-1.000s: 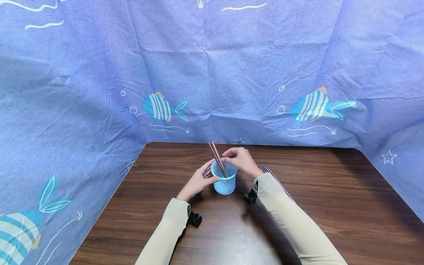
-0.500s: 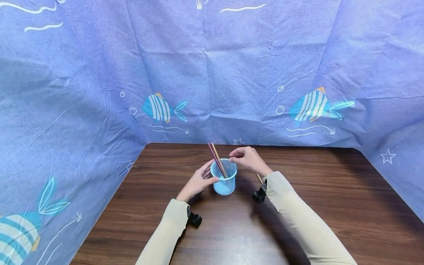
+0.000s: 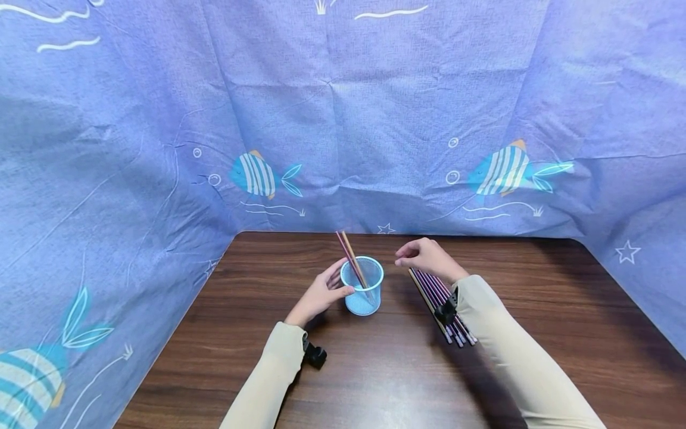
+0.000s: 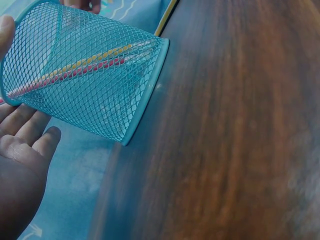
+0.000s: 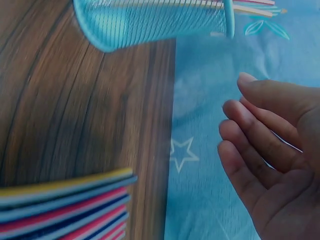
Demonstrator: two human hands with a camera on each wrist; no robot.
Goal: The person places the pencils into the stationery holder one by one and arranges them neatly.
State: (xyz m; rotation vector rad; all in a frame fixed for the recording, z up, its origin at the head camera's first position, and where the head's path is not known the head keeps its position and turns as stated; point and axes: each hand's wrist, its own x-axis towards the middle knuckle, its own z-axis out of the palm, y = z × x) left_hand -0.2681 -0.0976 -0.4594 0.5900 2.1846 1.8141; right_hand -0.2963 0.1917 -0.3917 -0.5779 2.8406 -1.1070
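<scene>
Left hand (image 3: pixel 320 294) noted just left of frame centre in the head view, a light-blue mesh cup (image 3: pixel 363 302) gripped by it near the rim: thumb laid on the near side, fingers on the far left. Cup stood upright on the wood-grain tabletop (image 3: pixel 364 381), immediately right of that hand. Two pencils (image 3: pixel 352 255), one yellowish and one dark red, are held in the cup, tilted toward the upper left, their tops raised above the rim.

Right hand (image 3: pixel 429 258) is held right of the cup, apart from it; fingers loosely bent, thumb parted from them, grasp released. Below it, right of centre, a row of striped pencils (image 3: pixel 433 287) is laid on the tabletop, partly covered by the wrist. Upper frame is filled by a blue fish-print cloth (image 3: pixel 386 107).
</scene>
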